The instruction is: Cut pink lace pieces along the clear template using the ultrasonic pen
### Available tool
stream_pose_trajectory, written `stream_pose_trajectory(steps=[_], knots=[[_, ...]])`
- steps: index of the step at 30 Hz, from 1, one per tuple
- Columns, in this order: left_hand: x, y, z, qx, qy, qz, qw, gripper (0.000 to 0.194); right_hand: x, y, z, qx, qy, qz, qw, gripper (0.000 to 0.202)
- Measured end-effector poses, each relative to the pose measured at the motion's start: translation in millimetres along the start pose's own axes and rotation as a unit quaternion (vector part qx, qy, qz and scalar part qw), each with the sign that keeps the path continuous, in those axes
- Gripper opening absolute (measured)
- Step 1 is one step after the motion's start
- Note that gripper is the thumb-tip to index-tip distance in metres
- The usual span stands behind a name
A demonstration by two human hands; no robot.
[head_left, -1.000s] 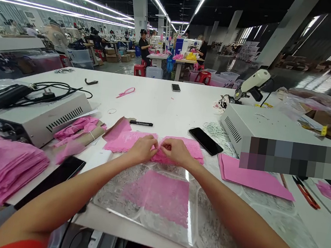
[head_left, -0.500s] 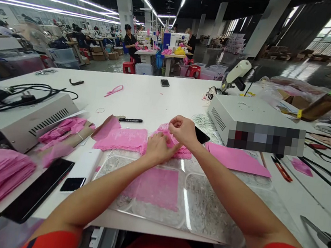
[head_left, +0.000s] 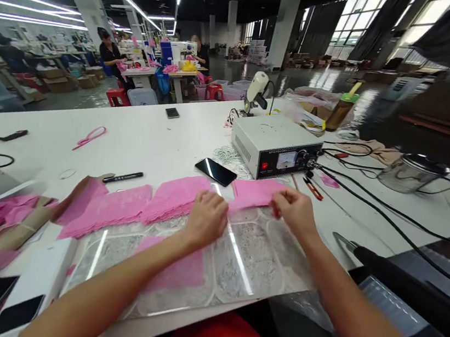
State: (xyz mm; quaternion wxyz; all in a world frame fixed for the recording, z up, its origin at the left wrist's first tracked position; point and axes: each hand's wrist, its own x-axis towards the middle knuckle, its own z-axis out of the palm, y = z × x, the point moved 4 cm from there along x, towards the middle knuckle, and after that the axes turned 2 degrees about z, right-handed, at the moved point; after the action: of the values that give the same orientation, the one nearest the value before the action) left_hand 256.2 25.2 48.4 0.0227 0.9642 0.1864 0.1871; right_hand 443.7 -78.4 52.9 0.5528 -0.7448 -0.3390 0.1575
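On the white table [head_left: 141, 138], your right hand [head_left: 297, 212] pinched a pink sheet [head_left: 254, 191] just beside the black phone [head_left: 221, 174]; whether your curled left hand [head_left: 206, 220] gripped anything, I couldn't tell.

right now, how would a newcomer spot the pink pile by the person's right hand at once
On the big white table, find the grey box with a meter on its front. Just in front of it lies a flat pink pile, the person's right hand at its right end. It lies nearer that box than the pink stack to its left.
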Motion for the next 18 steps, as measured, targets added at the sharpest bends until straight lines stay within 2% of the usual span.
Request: stream_pose_trajectory(steps=[4,8,11,13,16,18], knots=[[-32,39,18.2,-0.011,-0.048,0.151,0.987,0.014,-42,51,-38,-0.08,-0.008,0.03,0.996,0.02],[-47,53,22.5,-0.012,-0.075,0.214,0.974,0.018,-69,71,-59,-0.165,-0.002,0.053,0.985,0.018],[-47,54,15.5,-0.059,-0.113,0.211,0.969,0.016,-82,74,-69,-0.27,-0.017,0.069,0.96,0.019],[-42,52,9.7,-0.121,-0.149,0.19,0.963,0.022,-86,73,-72,-0.299,-0.025,0.074,0.951,0.014],[-21,42,5.5,-0.159,-0.179,0.117,0.964,0.023,-79,66,-70,-0.271,-0.023,0.045,0.961,0.008],[4,31,7.3,-0.141,-0.171,0.065,0.973,0.02,-64,58,-63,-0.234,-0.015,0.01,0.972,0.01]])
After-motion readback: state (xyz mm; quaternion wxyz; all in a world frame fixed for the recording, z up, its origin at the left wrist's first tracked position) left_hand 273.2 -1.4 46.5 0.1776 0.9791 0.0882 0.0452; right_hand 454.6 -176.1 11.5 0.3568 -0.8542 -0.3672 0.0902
